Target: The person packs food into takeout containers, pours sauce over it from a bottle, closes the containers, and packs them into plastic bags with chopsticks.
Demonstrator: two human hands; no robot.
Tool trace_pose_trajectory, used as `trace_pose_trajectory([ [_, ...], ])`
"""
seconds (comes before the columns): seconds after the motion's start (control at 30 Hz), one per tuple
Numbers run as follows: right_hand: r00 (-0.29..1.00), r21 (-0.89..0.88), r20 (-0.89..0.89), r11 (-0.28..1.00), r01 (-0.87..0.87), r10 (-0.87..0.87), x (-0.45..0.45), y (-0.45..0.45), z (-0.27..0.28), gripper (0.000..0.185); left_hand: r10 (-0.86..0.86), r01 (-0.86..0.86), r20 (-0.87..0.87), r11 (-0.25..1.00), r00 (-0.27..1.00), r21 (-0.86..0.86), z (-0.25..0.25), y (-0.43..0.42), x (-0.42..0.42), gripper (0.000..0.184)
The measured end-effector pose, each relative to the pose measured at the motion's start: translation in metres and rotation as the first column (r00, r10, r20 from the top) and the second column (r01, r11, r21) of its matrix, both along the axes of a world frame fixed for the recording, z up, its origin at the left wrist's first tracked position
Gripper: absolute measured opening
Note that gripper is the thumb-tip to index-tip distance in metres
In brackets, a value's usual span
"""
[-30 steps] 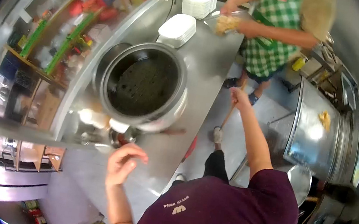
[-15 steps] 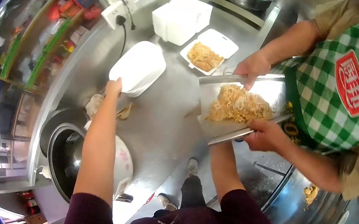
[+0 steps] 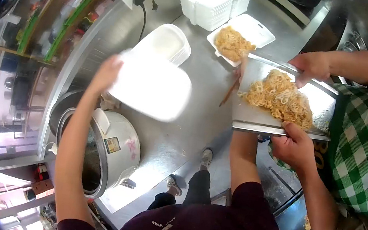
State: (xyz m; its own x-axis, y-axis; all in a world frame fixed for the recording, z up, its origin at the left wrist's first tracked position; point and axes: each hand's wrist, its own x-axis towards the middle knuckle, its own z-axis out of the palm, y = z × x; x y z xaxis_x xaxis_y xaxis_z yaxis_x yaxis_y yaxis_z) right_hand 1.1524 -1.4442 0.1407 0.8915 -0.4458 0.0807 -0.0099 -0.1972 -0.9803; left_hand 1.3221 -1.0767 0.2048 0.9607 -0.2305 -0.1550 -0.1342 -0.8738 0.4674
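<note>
- The shallow white foam tray (image 3: pixel 152 87) could slip or bend: the left hand (image 3: pixel 106 73) has its fingers clamped on one edge, above the steel desk (image 3: pixel 210 93).
- Tan noodles (image 3: pixel 281 97) might slide off if the co-worker (image 3: pixel 361 147) tips that silver metal tray (image 3: pixel 253 116).
- It mostly hides the right hand (image 3: pixel 242 69); fingers, can't tell.
- Open white foam clamshell (image 3: pixel 260 33): more noodles (image 3: pixel 234 45) inside.

The tabletop (image 3: pixel 208 106) is a smooth grey metal surface, glossy enough to throw back light near its lower end. At its far end stands a tall stack of white lidded boxes (image 3: pixel 214 5), and just beside that an open white box (image 3: pixel 263 34) lies with its lid folded back. Nearer stands a stack of shallow white containers (image 3: pixel 170 43), and closest is a white cooker (image 3: pixel 124 130) with pink flowers, a crumpled cloth (image 3: pixel 110 101) just behind it, partly hidden
</note>
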Motion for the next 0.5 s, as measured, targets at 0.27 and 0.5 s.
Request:
trace_pose_trajectory([
  [0.27, 0.975, -0.411, -0.202, 0.896, -0.169, 0.091, -0.065, -0.023, 0.064, 0.023, -0.429, 0.247, -0.423, 0.873, 0.799, -0.420, -0.167, -0.086, -0.049, 0.036],
  [0.5, 0.928, -0.527, -0.367, 0.810, -0.257, 0.055, -0.132, -0.042, 0.089, 0.024, -0.368, 0.183, 0.517, 0.909, 0.773, 0.374, -0.107, -0.136, -0.034, 0.042],
])
